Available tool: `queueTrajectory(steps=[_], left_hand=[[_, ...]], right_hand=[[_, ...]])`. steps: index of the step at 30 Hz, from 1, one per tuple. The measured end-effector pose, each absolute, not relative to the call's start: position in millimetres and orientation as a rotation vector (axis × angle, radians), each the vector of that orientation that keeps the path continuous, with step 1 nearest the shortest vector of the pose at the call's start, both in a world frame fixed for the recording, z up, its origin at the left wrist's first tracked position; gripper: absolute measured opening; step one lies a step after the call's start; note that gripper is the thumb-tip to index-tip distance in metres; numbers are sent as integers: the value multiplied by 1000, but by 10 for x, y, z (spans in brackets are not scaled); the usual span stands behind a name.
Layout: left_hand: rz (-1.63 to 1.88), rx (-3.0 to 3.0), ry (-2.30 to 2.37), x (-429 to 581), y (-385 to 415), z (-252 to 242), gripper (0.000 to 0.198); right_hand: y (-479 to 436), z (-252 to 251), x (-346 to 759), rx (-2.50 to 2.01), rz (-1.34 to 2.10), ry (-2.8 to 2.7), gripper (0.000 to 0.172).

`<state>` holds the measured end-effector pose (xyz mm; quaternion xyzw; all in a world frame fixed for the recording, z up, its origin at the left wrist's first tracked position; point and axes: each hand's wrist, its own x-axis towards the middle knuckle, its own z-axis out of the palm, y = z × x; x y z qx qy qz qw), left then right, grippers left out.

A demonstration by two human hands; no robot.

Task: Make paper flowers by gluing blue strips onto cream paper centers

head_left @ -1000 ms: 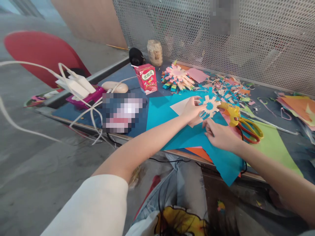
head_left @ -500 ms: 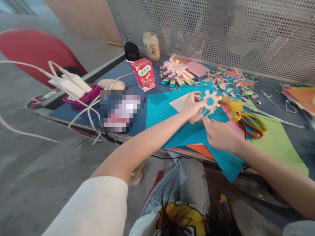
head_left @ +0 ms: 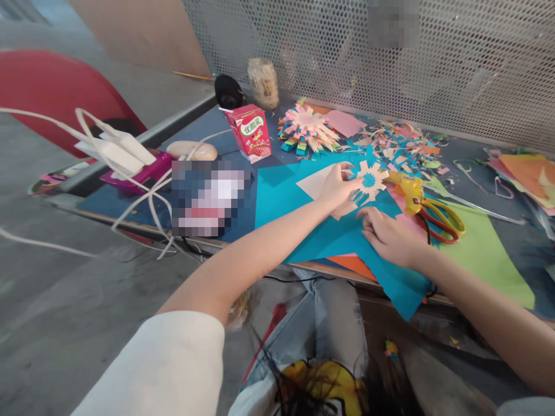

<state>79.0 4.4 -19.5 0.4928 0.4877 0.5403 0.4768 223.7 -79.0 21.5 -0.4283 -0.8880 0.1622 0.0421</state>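
- At the table's (head_left: 208, 121) left end, a purple box (head_left: 159, 167) carries white plugs and looped cables, lying a little further left in view than half a second ago.
- Next, the red drink carton (head_left: 252, 136) with its straw stands upright.
- Behind the blue sheet (head_left: 333, 245), the layered paper flower (head_left: 307, 124) rests near a heap of scraps (head_left: 403, 144).
- Over the blue sheet, the left hand (head_left: 337, 188) has its thumb and fingers at the cut-out's left edge, much as before; I cannot tell whether they pinch or press.
- The pale toothed cut-out (head_left: 380, 175) shows blue through its middle hole.
- Below it, the right hand (head_left: 390, 238) curls, its fingertips now slightly lower, where earlier they sat closer to the cut-out; whether they grip anything I cannot tell.
- Right of the hands, the yellow glue gun (head_left: 411, 193) and the red-and-yellow scissors (head_left: 454, 215) lie by a green sheet (head_left: 489, 248).
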Motion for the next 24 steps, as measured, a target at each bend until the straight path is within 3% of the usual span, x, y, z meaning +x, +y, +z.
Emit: queueTrajectory(steps=[10,16,24], left_hand=[[1306,1229,1230,785,44,-176,36],[1316,1208,1143,789,46,-197,35],[1308,1197,1184,782,75,-237,36]], right_hand=[[-533,279,2291,-1135,775,-2874,20],[-561,266,2312,-1194,711,-2842,10],[-596,356,2192,-1191,643,-2948,12]])
